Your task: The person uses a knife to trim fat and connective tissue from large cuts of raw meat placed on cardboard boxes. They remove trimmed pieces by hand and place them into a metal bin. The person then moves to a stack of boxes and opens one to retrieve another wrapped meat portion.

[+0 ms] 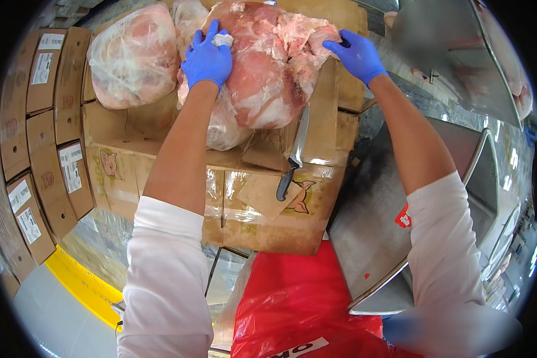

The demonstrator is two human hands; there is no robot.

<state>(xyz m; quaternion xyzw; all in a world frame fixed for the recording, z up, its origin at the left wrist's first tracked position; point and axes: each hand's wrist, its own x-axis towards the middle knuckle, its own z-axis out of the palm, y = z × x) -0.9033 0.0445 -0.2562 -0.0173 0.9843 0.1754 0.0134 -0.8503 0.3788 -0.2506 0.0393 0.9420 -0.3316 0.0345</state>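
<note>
Both hands, in blue gloves, are on the big raw meat cut that lies on top of the cardboard box. The left hand lies flat on the upper left side of the cut, fingers spread and pressed down on the surface. The right hand is at the far right edge, where its fingers curl around a loose flap of fat and meat; I cannot tell how firm this grip is. The cut sits partly on its opened clear wrap, and 1 more wrapped cut lies just beside it on the left.

A knife rests on the box near the front edge, blade toward the meat, handle hanging over the side. No hand touches it.

To handle the cut well, I judge that the left palm must hold the mass steady while the right hand works on the edge, because the meat is wet and will slide on the plastic. Both hands should stay away from the blade, and the knife looks easy to knock off the box. A steel chute stands close on the right, a red bag below, and stacked cartons on the left.
</note>
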